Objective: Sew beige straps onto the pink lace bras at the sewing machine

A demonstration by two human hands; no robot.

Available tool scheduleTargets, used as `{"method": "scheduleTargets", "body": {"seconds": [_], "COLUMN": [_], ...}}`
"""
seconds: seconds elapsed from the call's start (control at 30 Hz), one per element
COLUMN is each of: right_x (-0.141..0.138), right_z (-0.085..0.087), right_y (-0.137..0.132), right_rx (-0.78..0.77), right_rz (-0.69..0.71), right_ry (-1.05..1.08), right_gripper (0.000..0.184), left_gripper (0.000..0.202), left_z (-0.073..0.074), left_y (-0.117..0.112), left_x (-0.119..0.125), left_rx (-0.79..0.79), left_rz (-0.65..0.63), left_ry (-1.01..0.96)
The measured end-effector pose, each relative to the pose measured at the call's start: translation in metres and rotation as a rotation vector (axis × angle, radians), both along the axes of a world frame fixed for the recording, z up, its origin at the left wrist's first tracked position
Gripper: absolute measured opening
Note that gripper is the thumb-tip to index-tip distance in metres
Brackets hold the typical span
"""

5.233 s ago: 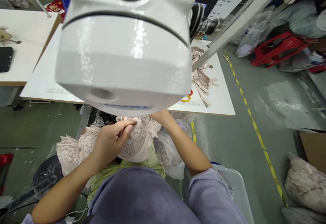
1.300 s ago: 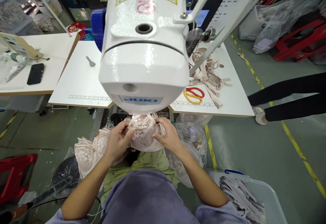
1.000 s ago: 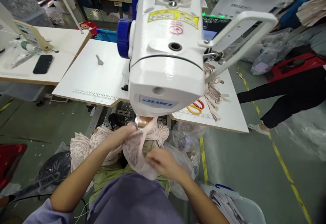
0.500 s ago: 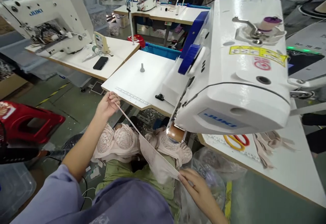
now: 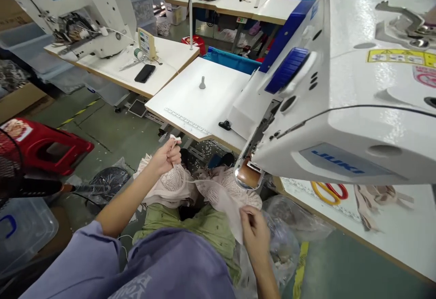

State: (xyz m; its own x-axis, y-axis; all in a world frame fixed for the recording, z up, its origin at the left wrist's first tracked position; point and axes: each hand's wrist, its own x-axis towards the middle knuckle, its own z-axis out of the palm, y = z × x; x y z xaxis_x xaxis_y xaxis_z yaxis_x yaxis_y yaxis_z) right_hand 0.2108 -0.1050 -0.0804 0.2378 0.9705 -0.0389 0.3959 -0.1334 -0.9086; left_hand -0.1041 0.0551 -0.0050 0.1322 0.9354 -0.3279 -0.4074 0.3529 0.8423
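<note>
Pale pink lace bras (image 5: 172, 182) lie across my lap. Above them my left hand (image 5: 169, 157) is closed in a pinch, with the end of a narrow bra strap (image 5: 175, 139) poking out over the fingers. A thin strip runs from near that hand into a sheer pink bra band (image 5: 227, 203), which hangs slack in a curve. The other side of this band is gripped by my right hand (image 5: 255, 231), fingers curled, beside the right-hand lace cup (image 5: 240, 188). Whether the band is joined to a bra on my lap, I cannot tell.
A white sewing machine (image 5: 316, 140) looms close on the right, its rounded clamp end (image 5: 248, 175) just above the bras. Scissors (image 5: 325, 192) and fabric strips (image 5: 374, 199) lie on the right table. A phone (image 5: 145, 73) rests on the left table, a red stool (image 5: 51, 147) below.
The band was stretched taut between my hands and now sags. My left hand has moved right and lower, my right hand slightly up. The view has shifted, bringing the sewing machine closer.
</note>
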Motion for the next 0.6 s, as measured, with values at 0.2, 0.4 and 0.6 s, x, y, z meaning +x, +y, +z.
{"method": "scheduleTargets", "body": {"seconds": [0.2, 0.4, 0.6], "right_x": [-0.035, -0.037, -0.022], "right_z": [0.029, 0.056, 0.069], "right_y": [0.033, 0.051, 0.054], "right_rx": [-0.120, -0.150, -0.235], "right_rz": [0.305, 0.357, 0.496], "right_ry": [0.144, 0.288, 0.096], "right_gripper": [0.032, 0.037, 0.029], "left_gripper": [0.036, 0.033, 0.038], "left_z": [-0.007, 0.003, 0.000], "left_y": [-0.048, -0.066, -0.065], "left_x": [0.058, 0.078, 0.084], "left_rx": [-0.109, 0.126, 0.439], "left_rz": [-0.294, -0.596, -0.793], "left_ry": [-0.006, 0.466, 0.694]}}
